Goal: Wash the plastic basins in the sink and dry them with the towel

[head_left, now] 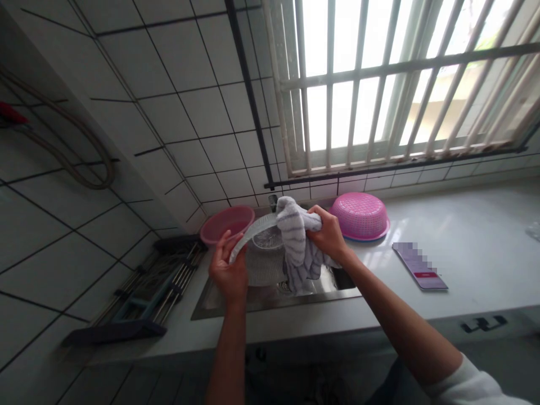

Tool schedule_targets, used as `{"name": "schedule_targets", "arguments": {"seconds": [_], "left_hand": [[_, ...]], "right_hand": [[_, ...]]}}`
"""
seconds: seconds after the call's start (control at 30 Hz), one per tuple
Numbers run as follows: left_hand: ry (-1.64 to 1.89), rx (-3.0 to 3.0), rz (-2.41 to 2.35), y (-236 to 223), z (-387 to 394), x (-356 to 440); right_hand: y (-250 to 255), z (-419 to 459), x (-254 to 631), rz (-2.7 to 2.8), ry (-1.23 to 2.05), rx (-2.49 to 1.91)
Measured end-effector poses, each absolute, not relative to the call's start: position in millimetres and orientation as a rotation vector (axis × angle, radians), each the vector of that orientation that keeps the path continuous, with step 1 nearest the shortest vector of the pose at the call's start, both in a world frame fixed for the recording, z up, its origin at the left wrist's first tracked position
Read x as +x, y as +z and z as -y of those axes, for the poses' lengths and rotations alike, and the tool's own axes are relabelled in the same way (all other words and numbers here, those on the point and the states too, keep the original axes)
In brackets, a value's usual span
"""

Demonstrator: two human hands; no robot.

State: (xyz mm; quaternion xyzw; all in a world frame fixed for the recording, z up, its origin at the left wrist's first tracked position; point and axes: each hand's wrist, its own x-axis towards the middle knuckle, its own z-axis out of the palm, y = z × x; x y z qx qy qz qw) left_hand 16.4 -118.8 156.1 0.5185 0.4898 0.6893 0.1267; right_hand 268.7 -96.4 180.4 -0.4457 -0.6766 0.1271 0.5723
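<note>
A clear ribbed bowl (264, 264) is tilted over the sink, its patterned round base showing inside the curved rim. My left hand (230, 270) is closed on the left side of that rim, thumb and fingers on either side of it. Bunched in my right hand (327, 233) is a white towel with grey stripes (295, 230). The towel lies over the bowl's right edge and hangs down, hiding that part of the rim. Beneath both hands is the steel sink (270, 302), with part of its drain visible.
A pink basin (228, 222) stands at the sink's back left. An upturned pink basket (360, 216) sits on the counter to the right, near a flat purple packet (422, 270). A folded rack (147, 292) lies at the left. The tap (273, 202) is behind the towel; a barred window rises above.
</note>
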Motion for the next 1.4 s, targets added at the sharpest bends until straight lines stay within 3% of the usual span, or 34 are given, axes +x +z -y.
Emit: {"name": "schedule_targets", "arguments": {"seconds": [0.17,0.33,0.53,0.7,0.8,1.0,1.17,1.4], "left_hand": [[1.789,1.501,-1.548,134,123,7],[1.432,2.109,-1.562,176,129,19],[1.796,1.883,-1.491,188,130,27],[2.128,1.369,-1.502,154,122,-3],[2.004,1.403,-1.583,142,121,-19],[1.471,2.097,-1.544,173,127,-5],[1.687,1.952,-1.476,185,117,18],[2.011,1.32,-1.326,139,115,25]], "right_hand": [[184,91,270,1.729,0.295,-1.055],[219,110,259,2.155,0.066,-0.9],[222,115,261,1.926,0.093,-0.891],[179,100,266,1.479,0.455,-0.966],[170,97,263,1.47,0.488,-0.98],[212,110,257,2.002,0.061,-0.948],[221,124,248,2.058,-0.003,-0.929],[191,114,258,1.677,0.036,-1.028]]}}
